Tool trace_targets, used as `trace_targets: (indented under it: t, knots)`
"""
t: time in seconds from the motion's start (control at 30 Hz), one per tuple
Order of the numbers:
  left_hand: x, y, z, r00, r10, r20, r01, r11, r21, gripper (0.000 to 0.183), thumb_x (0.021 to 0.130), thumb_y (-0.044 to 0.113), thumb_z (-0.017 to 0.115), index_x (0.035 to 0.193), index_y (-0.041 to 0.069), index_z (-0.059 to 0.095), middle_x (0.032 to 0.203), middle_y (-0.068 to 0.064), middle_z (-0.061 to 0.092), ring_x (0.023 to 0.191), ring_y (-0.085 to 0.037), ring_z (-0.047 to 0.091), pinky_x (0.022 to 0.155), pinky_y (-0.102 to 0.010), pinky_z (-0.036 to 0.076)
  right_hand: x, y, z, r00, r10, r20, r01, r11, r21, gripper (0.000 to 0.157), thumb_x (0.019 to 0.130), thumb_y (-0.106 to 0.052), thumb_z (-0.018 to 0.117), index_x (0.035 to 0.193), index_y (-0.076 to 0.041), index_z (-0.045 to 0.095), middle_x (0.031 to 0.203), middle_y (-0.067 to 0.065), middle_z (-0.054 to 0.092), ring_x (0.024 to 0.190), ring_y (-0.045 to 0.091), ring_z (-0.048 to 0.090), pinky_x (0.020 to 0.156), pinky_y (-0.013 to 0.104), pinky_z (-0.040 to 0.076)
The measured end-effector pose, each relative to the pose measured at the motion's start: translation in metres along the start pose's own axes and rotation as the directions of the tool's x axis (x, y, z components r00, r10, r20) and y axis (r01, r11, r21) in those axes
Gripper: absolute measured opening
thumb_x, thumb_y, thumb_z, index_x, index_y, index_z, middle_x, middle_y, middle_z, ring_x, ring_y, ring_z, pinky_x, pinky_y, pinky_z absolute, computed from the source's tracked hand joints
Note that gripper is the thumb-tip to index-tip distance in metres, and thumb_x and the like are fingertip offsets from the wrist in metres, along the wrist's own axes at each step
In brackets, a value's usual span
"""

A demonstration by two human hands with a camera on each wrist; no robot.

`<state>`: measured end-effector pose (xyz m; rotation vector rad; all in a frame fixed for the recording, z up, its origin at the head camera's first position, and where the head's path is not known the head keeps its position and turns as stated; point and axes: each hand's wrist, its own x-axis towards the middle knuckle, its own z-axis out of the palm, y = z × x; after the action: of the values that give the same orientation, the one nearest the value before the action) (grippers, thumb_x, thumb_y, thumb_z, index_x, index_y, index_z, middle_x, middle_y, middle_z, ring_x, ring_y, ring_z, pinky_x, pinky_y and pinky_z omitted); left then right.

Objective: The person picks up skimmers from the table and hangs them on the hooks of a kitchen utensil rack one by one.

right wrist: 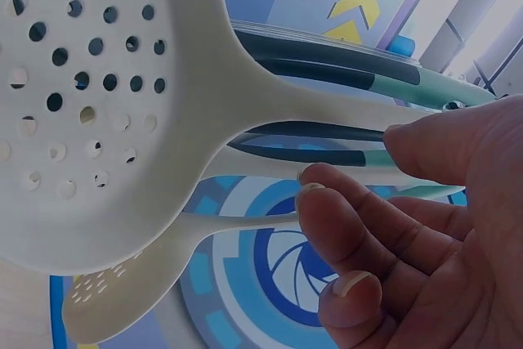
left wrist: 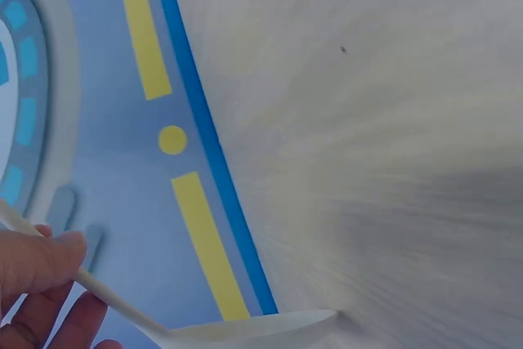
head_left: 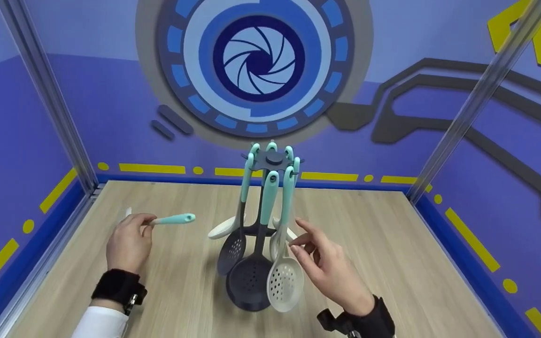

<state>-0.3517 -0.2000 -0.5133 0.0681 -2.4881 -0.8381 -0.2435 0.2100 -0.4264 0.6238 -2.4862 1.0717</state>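
In the head view my left hand (head_left: 129, 241) pinches a white cooking spoon (head_left: 175, 219) by its shaft, its turquoise handle end pointing right. The left wrist view shows the spoon's pale head (left wrist: 253, 328) nearly edge-on, low over the wooden surface. My right hand (head_left: 329, 263) is at the rack's right side, fingers loosely bent, beside a white skimmer (head_left: 285, 284) with round holes. In the right wrist view the thumb (right wrist: 441, 140) overlaps the skimmer's shaft, while the other fingers stay apart below it. The skimmer hangs on a dark utensil rack (head_left: 274, 158).
Several turquoise-handled utensils hang round the rack, among them a dark perforated ladle (head_left: 250, 281), a dark slotted spoon (head_left: 231, 252) and a white utensil (head_left: 222, 228) at the back left. Blue printed panels (head_left: 111, 117) enclose the wooden table (head_left: 369, 225) at the back and sides.
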Motion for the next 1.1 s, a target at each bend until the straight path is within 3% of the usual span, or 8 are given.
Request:
trace_targets:
  t: [0.17,0.33,0.63,0.87,0.97,1.1]
  knots:
    - [-0.002,0.007,-0.004,0.997,0.034,-0.064,-0.036,0.999,-0.036,0.022,0.092,0.013,0.070,0.114,0.014,0.071,0.107,-0.008,0.072,0.102,-0.032,0.067,0.086,-0.053,0.052,0.000,0.000,-0.001,1.000,-0.006,0.001,0.006,1.000,-0.003,0.050,0.101,-0.029,0.058,0.147,-0.031,0.040,0.098,-0.019,0.066,0.073,-0.001,0.057,0.060,0.018,0.048]
    - [-0.004,0.012,-0.013,0.994,0.021,-0.109,-0.035,0.992,-0.124,0.024,0.093,0.013,0.069,0.117,0.013,0.070,0.108,-0.009,0.071,0.105,-0.032,0.067,0.088,-0.053,0.051,0.000,0.000,0.000,0.999,-0.038,-0.006,0.038,0.999,-0.004,0.050,0.101,-0.027,0.058,0.148,-0.028,0.040,0.099,-0.017,0.066,0.073,-0.001,0.058,0.058,0.018,0.048]
    - [-0.015,0.036,-0.028,0.994,-0.033,-0.107,0.001,0.960,-0.280,0.024,0.095,0.019,0.066,0.119,0.019,0.070,0.112,-0.005,0.072,0.109,-0.027,0.067,0.097,-0.048,0.050,0.000,0.000,-0.001,1.000,-0.024,0.000,0.024,1.000,0.000,0.051,0.100,-0.029,0.059,0.148,-0.030,0.040,0.100,-0.018,0.066,0.074,0.000,0.059,0.060,0.018,0.049]
    - [-0.024,0.054,-0.035,0.992,0.005,-0.130,-0.048,0.944,-0.327,0.023,0.096,0.027,0.066,0.118,0.020,0.069,0.111,-0.003,0.071,0.109,-0.024,0.066,0.097,-0.050,0.049,0.000,0.000,0.000,1.000,0.005,0.007,-0.005,1.000,-0.003,0.050,0.100,-0.032,0.059,0.147,-0.032,0.040,0.100,-0.019,0.066,0.071,0.000,0.056,0.060,0.019,0.049]
    - [-0.027,0.058,-0.038,0.984,0.039,-0.175,-0.095,0.941,-0.325,0.022,0.095,0.028,0.067,0.115,0.020,0.070,0.106,-0.002,0.071,0.104,-0.021,0.067,0.094,-0.042,0.050,0.000,0.000,0.000,1.000,0.006,0.006,-0.006,1.000,-0.007,0.050,0.100,-0.032,0.059,0.147,-0.031,0.041,0.100,-0.019,0.066,0.070,-0.001,0.054,0.059,0.019,0.049]
    - [-0.031,0.063,-0.043,0.968,0.091,-0.233,-0.160,0.941,-0.299,0.020,0.094,0.025,0.069,0.113,0.018,0.072,0.102,0.000,0.070,0.098,-0.016,0.067,0.090,-0.024,0.048,0.000,0.000,0.001,1.000,0.005,0.007,-0.005,1.000,-0.005,0.050,0.100,-0.032,0.059,0.147,-0.032,0.041,0.100,-0.018,0.066,0.069,-0.001,0.053,0.059,0.019,0.049]
